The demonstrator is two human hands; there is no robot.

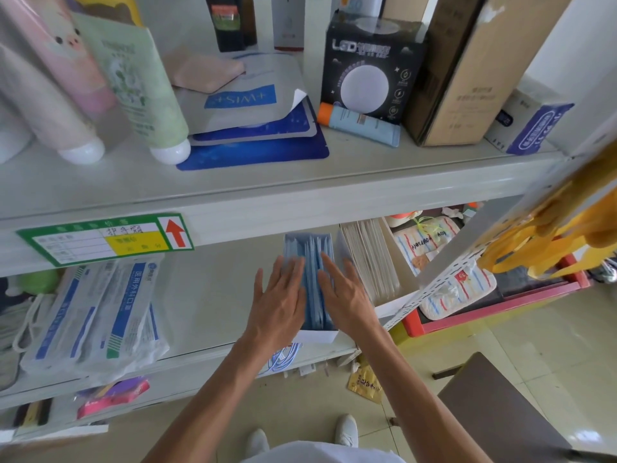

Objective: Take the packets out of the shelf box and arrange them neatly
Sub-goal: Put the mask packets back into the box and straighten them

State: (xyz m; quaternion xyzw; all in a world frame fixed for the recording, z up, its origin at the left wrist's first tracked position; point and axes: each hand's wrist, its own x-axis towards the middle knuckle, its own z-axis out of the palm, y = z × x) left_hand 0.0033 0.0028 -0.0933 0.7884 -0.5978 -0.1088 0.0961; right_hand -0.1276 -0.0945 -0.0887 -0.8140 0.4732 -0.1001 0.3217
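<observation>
A row of thin blue packets [312,262] stands on edge in a low white box [319,335] on the middle shelf. My left hand [278,295] lies flat against the left side of the row, fingers spread and extended. My right hand [344,289] presses flat on the right side, fingers extended over the packet tops. Both hands flank the row; neither is closed around a packet. A second row of white packets [367,259] stands just to the right of the blue ones.
Bagged blue-and-white mask packs [100,309] lie at the left of the same shelf. The upper shelf [267,192] overhangs with tubes, sheet packs, an LED lamp box [370,68] and a cardboard box. A perforated white rack [444,275] and yellow hanging items stand right. A dark stool [494,402] sits on the floor.
</observation>
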